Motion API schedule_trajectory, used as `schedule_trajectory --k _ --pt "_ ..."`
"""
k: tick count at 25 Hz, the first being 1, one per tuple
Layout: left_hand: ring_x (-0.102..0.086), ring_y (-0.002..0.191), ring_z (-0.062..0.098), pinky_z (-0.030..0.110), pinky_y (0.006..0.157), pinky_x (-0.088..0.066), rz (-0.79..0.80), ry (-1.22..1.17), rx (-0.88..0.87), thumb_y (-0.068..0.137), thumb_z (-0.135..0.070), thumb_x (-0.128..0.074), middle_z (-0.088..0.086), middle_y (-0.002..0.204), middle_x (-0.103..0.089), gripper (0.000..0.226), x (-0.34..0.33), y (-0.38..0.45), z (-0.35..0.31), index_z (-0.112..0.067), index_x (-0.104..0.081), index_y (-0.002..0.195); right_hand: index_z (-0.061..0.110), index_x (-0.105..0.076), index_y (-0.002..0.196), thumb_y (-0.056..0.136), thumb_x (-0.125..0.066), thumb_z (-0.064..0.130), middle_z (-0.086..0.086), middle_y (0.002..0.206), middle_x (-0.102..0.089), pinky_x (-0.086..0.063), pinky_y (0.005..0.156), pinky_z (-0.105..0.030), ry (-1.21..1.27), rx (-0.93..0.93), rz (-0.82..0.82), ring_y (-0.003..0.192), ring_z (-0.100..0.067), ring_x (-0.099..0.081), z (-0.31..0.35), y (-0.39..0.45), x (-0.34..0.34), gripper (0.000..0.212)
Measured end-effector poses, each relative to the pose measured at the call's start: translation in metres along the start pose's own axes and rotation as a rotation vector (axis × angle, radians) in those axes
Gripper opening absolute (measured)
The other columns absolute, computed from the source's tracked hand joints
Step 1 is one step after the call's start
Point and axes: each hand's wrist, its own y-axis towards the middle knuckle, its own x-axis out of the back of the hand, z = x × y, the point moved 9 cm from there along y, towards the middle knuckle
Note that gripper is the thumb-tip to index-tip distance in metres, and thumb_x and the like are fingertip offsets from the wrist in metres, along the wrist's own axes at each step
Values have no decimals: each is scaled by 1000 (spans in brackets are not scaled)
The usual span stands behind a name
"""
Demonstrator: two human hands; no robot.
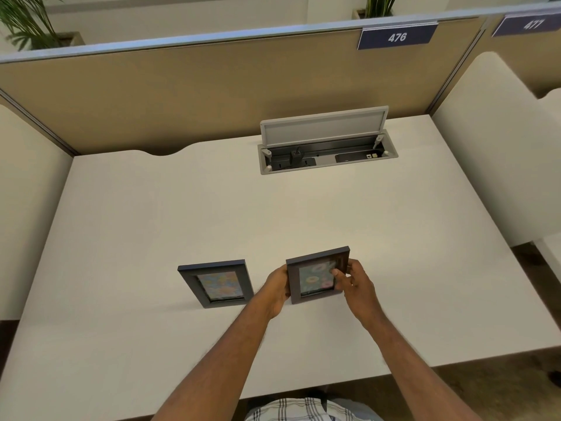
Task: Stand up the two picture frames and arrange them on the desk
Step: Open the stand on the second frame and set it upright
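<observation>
Two small dark picture frames with flowery prints are near the middle front of the white desk (pixel 182 208). The left frame (pixel 217 282) stands alone, leaning back, with no hand on it. The right frame (pixel 315 276) is held between both hands, its face tilted up towards me. My left hand (pixel 277 288) grips its left edge. My right hand (pixel 353 282) grips its right edge, with the thumb lying on the glass. Whether the right frame's lower edge touches the desk I cannot tell.
An open cable box (pixel 326 156) with its grey lid raised is sunk into the back of the desk. A tan partition (pixel 212 86) closes the back. White side panels (pixel 485 147) stand right and left. The desk's front edge runs close to my body.
</observation>
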Motion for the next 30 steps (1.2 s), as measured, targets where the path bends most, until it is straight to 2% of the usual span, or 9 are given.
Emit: schedule_trajectory --k 4,7,12,18,23,25,26,28,30 --pt "-71 106 27 31 80 -54 -15 -11 -29 98 -42 -46 9 113 -77 39 2 1 -1 -16 -70 116 32 -59 108 97 -59 35 18 99 -72 -53 66 -18 -22 -1 8 83 -5 -71 -1 0 -2 11" --pt "-70 107 27 31 84 -54 -57 -50 -48 99 -42 -43 10 113 -77 42 5 4 0 -15 -70 117 30 -60 105 99 -57 34 19 96 -72 -51 64 -14 -37 0 17 80 -4 -70 -2 -1 -4 8" --pt "-70 106 24 29 79 -53 -101 -61 -41 102 -44 -41 5 109 -77 39 7 10 1 -21 -72 109 26 -60 106 99 -57 33 19 92 -71 -51 63 -14 -50 1 -3 77 -5 -69 -4 -3 -7 11" --pt "-69 106 24 29 80 -53 -106 -66 -44 102 -45 -41 3 105 -77 38 8 11 2 -23 -72 106 22 -61 108 99 -57 32 10 95 -72 -50 62 -14 -55 -5 -15 75 -4 -69 -4 -3 -6 13" --pt "-72 95 19 31 84 -55 -158 -81 -76 99 -46 -45 -5 87 -80 35 11 6 0 -25 -73 98 28 -54 113 96 -63 31 23 100 -68 -49 63 -11 -76 -46 -27 80 -3 -70 -5 -9 -7 20" --pt "-71 87 14 28 76 -52 -207 -105 -89 96 -43 -47 -6 86 -79 32 12 -2 3 -22 -71 94 28 -46 121 91 -71 27 20 111 -58 -49 62 -13 -126 -75 -99 82 -8 -69 -8 -15 -2 40" --pt "-67 86 13 27 71 -48 -256 -112 -102 96 -40 -45 -5 90 -76 30 15 -7 6 -21 -67 94 25 -43 121 88 -74 24 13 112 -53 -49 61 -16 -170 -93 -146 81 -12 -66 -12 -20 0 45" --pt "-52 81 12 27 65 -39 -393 -63 -140 97 -33 -41 -7 91 -59 19 23 -19 14 -24 -55 88 20 -39 108 84 -77 18 2 106 -47 -46 59 -19 -259 -106 -211 77 -17 -59 -18 -33 -1 45" --pt "-42 72 13 30 61 -35 -493 2 -175 96 -25 -39 -2 86 -49 19 29 -34 24 -26 -48 79 22 -35 97 85 -74 18 0 96 -46 -43 56 -20 -323 -99 -209 72 -16 -53 -24 -48 -10 40"
